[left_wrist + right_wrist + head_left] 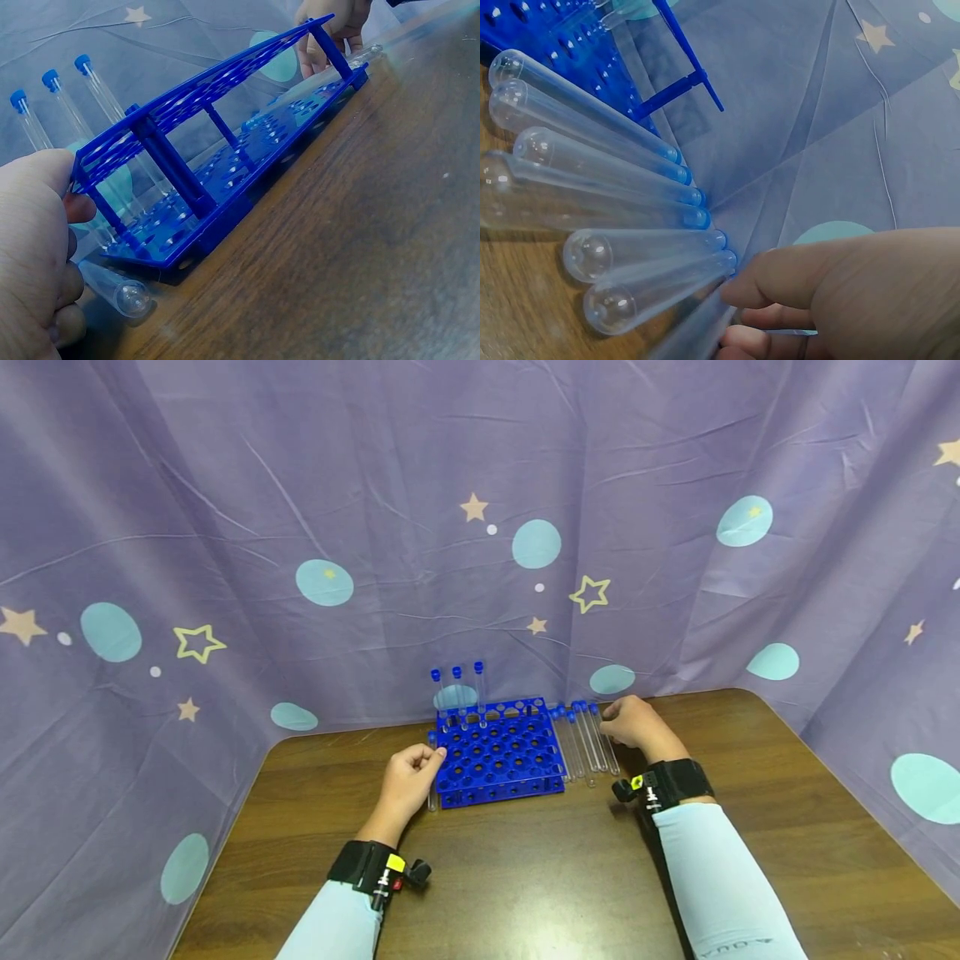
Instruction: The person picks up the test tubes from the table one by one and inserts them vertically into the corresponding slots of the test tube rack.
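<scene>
Test-tube rack is standing on the wooden table, your left hand pinching its left edge between thumb and finger, while your right hand is pinching the rightmost capped test tube lying beyond the rack's right side.

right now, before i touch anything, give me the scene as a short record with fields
left hand: pinches the left edge of the blue rack
right hand: fingers curled at the outermost tube, near its cap end
in rack: three capped tubes, upright, far row, left part
right of rack: several capped tubes, lying, caps toward the curtain
left of rack: one tube, lying
surface: wooden table
</scene>
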Tool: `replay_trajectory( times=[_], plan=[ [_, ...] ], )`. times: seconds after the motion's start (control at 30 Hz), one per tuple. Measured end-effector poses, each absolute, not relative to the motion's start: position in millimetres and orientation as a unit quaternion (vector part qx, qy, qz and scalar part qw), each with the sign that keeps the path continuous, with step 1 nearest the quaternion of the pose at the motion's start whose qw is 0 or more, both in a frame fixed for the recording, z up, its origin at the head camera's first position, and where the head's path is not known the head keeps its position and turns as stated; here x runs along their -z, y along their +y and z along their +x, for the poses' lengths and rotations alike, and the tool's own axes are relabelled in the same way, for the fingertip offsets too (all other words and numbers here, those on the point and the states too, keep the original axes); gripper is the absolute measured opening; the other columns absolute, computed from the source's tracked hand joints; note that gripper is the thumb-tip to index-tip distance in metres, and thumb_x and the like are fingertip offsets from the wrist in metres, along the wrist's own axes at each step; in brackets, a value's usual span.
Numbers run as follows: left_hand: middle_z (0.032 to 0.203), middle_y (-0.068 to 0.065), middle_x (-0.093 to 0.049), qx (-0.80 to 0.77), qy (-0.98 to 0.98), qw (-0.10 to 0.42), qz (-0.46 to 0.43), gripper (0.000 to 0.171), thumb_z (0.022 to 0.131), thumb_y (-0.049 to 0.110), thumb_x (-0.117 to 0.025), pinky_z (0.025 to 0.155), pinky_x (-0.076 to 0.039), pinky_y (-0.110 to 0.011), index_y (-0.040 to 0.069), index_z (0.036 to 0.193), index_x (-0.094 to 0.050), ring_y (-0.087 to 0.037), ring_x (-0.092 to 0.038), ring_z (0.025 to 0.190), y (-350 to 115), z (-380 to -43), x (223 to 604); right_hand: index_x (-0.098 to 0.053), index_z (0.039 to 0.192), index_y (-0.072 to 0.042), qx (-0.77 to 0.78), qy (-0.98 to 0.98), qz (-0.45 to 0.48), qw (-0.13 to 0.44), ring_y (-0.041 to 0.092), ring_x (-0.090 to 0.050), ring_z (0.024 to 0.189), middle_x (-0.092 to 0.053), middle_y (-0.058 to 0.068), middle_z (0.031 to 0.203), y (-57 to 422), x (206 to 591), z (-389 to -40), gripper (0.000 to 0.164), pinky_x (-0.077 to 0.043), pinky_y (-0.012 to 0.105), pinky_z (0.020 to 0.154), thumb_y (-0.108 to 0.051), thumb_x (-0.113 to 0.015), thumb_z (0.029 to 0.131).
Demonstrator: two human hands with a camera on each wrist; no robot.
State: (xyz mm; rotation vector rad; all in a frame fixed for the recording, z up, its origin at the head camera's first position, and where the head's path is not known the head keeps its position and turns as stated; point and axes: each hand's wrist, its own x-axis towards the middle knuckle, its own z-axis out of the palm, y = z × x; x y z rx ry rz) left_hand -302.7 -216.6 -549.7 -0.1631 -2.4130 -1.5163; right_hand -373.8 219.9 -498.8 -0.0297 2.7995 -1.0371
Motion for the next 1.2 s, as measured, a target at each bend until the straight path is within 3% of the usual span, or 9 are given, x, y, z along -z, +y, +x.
replay_trajectory(
  times=[0.23, 0.37, 0.5, 0.7, 0.8, 0.93, 1.03, 1.2],
  plan=[
    [0.063, 0.011, -0.050, 0.527, -0.835, 0.147, -0.058, 0.035, 0.106, 0.023, -0.082, 0.059, -0.039, -0.025, 0.009, 0.076, -0.071, -0.006, -0.046, 0.060, -216.6, -302.6, 550.1, -0.075, 0.124, 0.010, 0.363, 0.929, -0.002, 0.074, 0.018, -0.076, 0.073, -0.080, 0.013, 0.083, 220.1, 501.7, -375.1, 0.037, -0.068, 0.036, 0.068, -0.013, -0.078, 0.096],
    [0.064, 0.009, -0.050, 0.527, -0.834, 0.150, -0.058, 0.035, 0.106, 0.022, -0.082, 0.059, -0.038, -0.025, 0.008, 0.076, -0.071, -0.004, -0.045, 0.059, -216.9, -302.6, 549.7, -0.075, 0.122, 0.009, 0.363, 0.929, 0.007, 0.072, 0.019, -0.077, 0.075, -0.081, 0.016, 0.089, 219.8, 501.3, -374.4, 0.035, -0.069, 0.038, 0.069, -0.013, -0.081, 0.095],
    [0.065, 0.007, -0.050, 0.527, -0.835, 0.151, -0.056, 0.036, 0.106, 0.024, -0.082, 0.060, -0.039, -0.025, 0.009, 0.075, -0.071, -0.003, -0.046, 0.059, -217.6, -303.3, 550.2, -0.075, 0.124, 0.008, 0.347, 0.935, 0.015, 0.070, 0.020, -0.078, 0.076, -0.081, 0.016, 0.094, 219.5, 501.9, -374.0, 0.037, -0.068, 0.038, 0.069, -0.017, -0.083, 0.097],
    [0.064, 0.010, -0.049, 0.524, -0.836, 0.150, -0.055, 0.036, 0.106, 0.024, -0.082, 0.060, -0.039, -0.025, 0.010, 0.075, -0.070, -0.005, -0.045, 0.059, -217.4, -303.5, 550.8, -0.075, 0.128, 0.006, 0.304, 0.951, 0.018, 0.056, 0.022, -0.076, 0.069, -0.080, 0.011, 0.084, 218.3, 501.8, -369.6, 0.046, -0.063, 0.039, 0.069, -0.025, -0.086, 0.096],
    [0.063, 0.011, -0.048, 0.525, -0.836, 0.147, -0.055, 0.036, 0.106, 0.024, -0.082, 0.060, -0.040, -0.025, 0.010, 0.075, -0.069, -0.007, -0.046, 0.060, -217.1, -302.7, 549.8, -0.074, 0.133, 0.005, 0.295, 0.953, 0.019, 0.059, 0.024, -0.077, 0.073, -0.082, 0.015, 0.096, 218.0, 501.6, -369.1, 0.048, -0.064, 0.042, 0.073, -0.026, -0.086, 0.098],
    [0.063, 0.011, -0.048, 0.525, -0.838, 0.138, -0.052, 0.036, 0.107, 0.026, -0.081, 0.062, -0.042, -0.026, 0.010, 0.077, -0.069, -0.010, -0.047, 0.061, -217.4, -301.1, 548.1, -0.072, 0.141, 0.005, 0.291, 0.954, 0.021, 0.071, 0.028, -0.080, 0.085, -0.081, 0.024, 0.123, 218.3, 502.2, -370.5, 0.053, -0.066, 0.046, 0.080, -0.027, -0.085, 0.101],
    [0.063, 0.010, -0.048, 0.526, -0.839, 0.134, -0.049, 0.036, 0.108, 0.026, -0.080, 0.062, -0.042, -0.026, 0.010, 0.077, -0.069, -0.011, -0.048, 0.061, -217.8, -300.3, 548.3, -0.071, 0.143, 0.005, 0.289, 0.954, 0.021, 0.072, 0.028, -0.081, 0.087, -0.079, 0.026, 0.130, 218.8, 503.0, -370.9, 0.056, -0.066, 0.047, 0.081, -0.029, -0.085, 0.101],
    [0.063, 0.010, -0.048, 0.525, -0.839, 0.134, -0.048, 0.037, 0.108, 0.026, -0.081, 0.061, -0.042, -0.026, 0.010, 0.077, -0.069, -0.010, -0.048, 0.060, -217.1, -300.8, 548.4, -0.073, 0.139, 0.004, 0.287, 0.955, 0.022, 0.063, 0.026, -0.078, 0.078, -0.083, 0.020, 0.109, 219.8, 503.7, -371.5, 0.055, -0.064, 0.044, 0.074, -0.030, -0.087, 0.099]
  ],
)
